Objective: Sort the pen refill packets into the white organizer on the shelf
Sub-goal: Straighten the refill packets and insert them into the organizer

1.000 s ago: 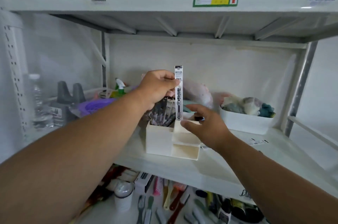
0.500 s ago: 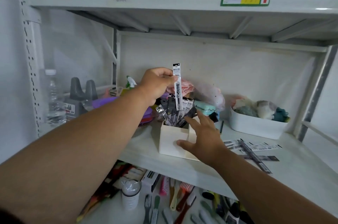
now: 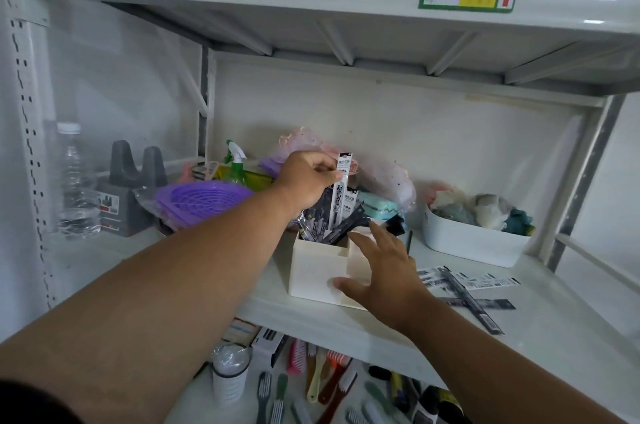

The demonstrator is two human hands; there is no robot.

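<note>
Head view, mid-frame: left hand (image 3: 308, 177) pinches a refill packet (image 3: 341, 186) upright over the white organizer (image 3: 320, 273). Right hand (image 3: 384, 271), fingers spread, seems to steady its front.

organizer (image 3: 318, 271): white | basket (image 3: 202, 196): purple lattice | bin (image 3: 471, 243): white | spray bottle (image 3: 237, 169): green

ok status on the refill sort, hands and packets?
Left hand pinching one refill packet above white organizer. Right hand open, bracing organizer. Loose packets remain on shelf. Nothing blocking.
</note>
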